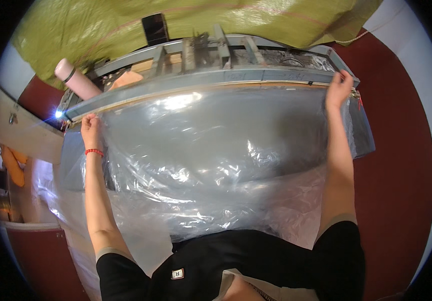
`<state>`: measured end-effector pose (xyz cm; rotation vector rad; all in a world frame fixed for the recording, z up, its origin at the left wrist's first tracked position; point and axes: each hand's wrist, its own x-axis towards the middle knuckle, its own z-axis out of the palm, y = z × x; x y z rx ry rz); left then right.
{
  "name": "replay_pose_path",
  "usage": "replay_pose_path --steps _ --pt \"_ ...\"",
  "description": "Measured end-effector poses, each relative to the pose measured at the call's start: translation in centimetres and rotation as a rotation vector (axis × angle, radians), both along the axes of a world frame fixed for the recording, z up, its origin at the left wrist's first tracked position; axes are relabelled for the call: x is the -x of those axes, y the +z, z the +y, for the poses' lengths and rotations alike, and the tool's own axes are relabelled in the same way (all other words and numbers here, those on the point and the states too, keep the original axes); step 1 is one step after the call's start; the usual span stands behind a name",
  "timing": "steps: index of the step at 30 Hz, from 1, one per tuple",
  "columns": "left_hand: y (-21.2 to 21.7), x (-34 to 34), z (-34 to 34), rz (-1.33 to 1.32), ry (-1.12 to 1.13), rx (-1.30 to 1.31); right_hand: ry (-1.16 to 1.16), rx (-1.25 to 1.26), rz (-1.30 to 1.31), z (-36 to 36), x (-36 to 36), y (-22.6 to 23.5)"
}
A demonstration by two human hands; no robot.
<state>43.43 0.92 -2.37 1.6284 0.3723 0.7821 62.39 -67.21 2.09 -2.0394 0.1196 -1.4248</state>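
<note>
A wide sheet of clear, shiny plastic film [196, 165] stretches between my arms and hangs in creases toward my body. My left hand [90, 129], below a red bead bracelet [94, 151], is closed in a pinch on the film's far left corner. At the far right, my right hand [339, 90] is pinched too, against the end of a long grey metal bar [211, 80]; the film's edge runs up to it, though the fingertips are partly blurred. A thin wooden-coloured strip [151, 97] lies along the bar's near side, just beyond the film.
Behind the bar, a metal-framed tray [168, 60] holds tools and scraps. A pink bottle [78, 80] leans at its left, near a bright light [59, 114]. A dark phone [155, 29] rests against the yellow-green woven sheet [95, 25]. A pale cabinet [25, 120] stands left; dark red floor [396, 150] lies right.
</note>
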Motion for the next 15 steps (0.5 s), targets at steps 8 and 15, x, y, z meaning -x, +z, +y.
replay_pose_path --steps 8,15 --pt "7.1 10.9 -3.7 -0.201 -0.036 -0.018 0.826 0.544 0.097 23.9 11.3 2.6" --pt "-0.1 18.3 4.3 0.458 0.176 -0.597 1.009 0.029 0.651 17.2 12.1 -1.8"
